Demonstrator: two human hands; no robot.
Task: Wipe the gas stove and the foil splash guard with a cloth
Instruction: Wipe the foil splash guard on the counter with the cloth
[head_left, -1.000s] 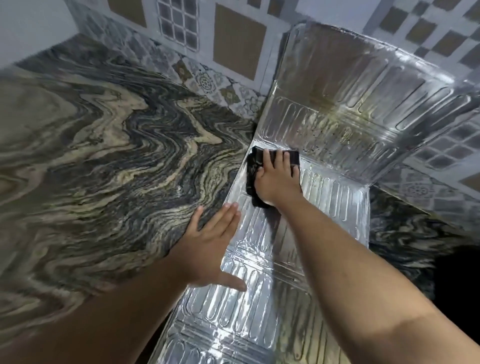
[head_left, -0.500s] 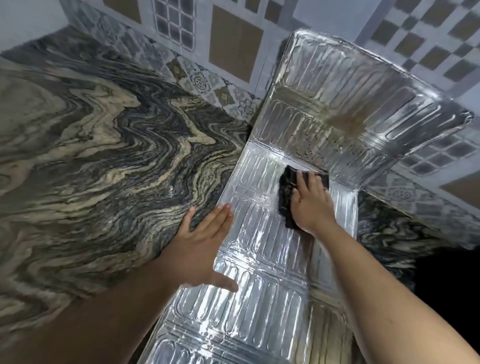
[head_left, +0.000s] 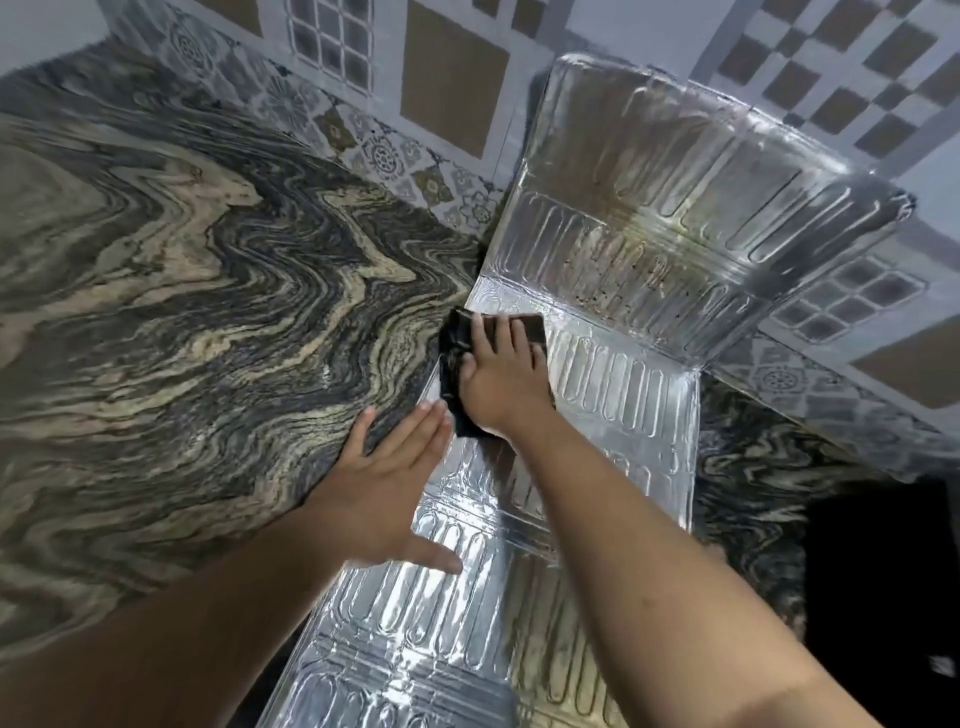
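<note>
Foil splash guard (head_left: 613, 395): lies across the marbled countertop (head_left: 182, 312), far panel propped on the tiled wall (head_left: 452, 78).
Right hand (head_left: 501, 379): fingers flat, pressing black cloth (head_left: 453, 358) at its left edge.
Left hand (head_left: 387, 483): flat, steadying.
Risk: thin foil likely creases or slides under hard strokes.
Gas stove: not visible.

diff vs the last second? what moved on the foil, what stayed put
The right hand, pressing the dark cloth flat, swept from the left edge of the foil splash guard to the right along the fold, then back to the left edge, where it is now. Nothing was picked up or let go. The left hand stayed flat, bracing the foil's left edge against the marble counter. The upright panel stayed propped on the tiled wall.
</note>
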